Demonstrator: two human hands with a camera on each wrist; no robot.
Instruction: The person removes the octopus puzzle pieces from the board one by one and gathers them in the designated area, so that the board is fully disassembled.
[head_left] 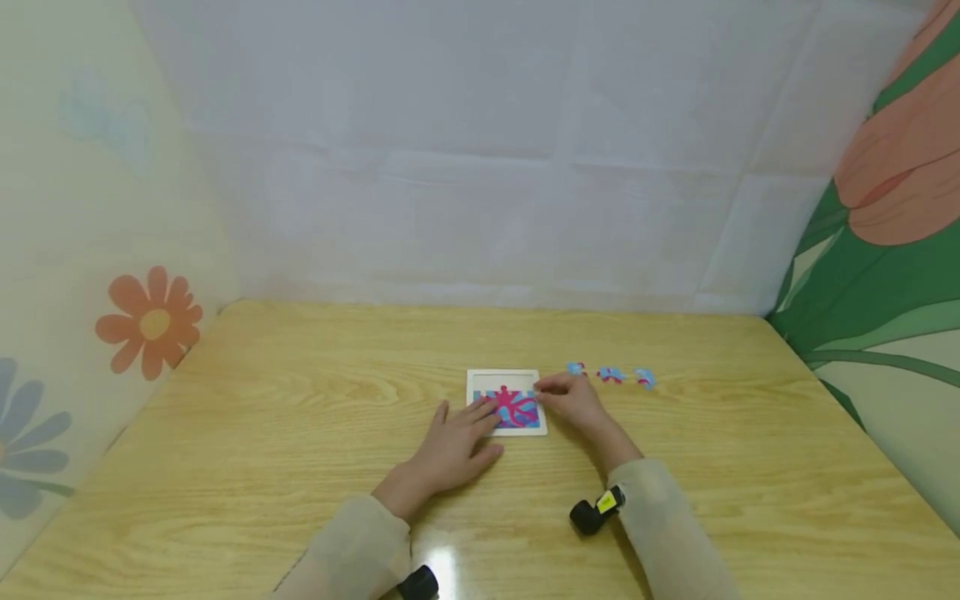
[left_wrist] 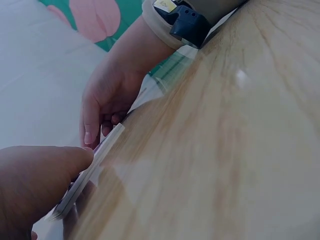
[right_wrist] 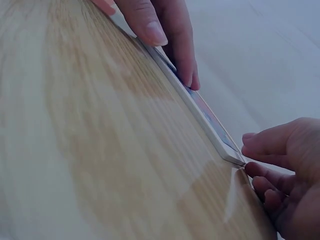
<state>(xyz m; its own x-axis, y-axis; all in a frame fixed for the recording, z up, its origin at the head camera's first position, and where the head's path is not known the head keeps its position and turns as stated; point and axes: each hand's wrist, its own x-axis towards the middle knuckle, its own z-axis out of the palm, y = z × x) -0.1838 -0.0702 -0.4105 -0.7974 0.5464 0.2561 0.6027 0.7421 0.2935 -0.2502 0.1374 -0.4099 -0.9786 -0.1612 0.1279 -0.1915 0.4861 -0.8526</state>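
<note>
The left hand [head_left: 452,450], fingers extended, is resting on the puzzle tray [head_left: 543,422] on the table [head_left: 300,375]; the right hand [head_left: 576,404] is sitting at its right edge, grip indeterminable. Light, even pressure should be holding laid pieces [head_left: 517,408] seated.

on wooden table [head_left: 315,392]: puzzle [head_left: 517,407]; loose pieces [head_left: 611,375]

I count one rectangular white puzzle frame [head_left: 470,383] and three blue-and-pink jigsaw pieces [head_left: 610,375] (lying loose). My bare hands [head_left: 450,450] number two.
</note>
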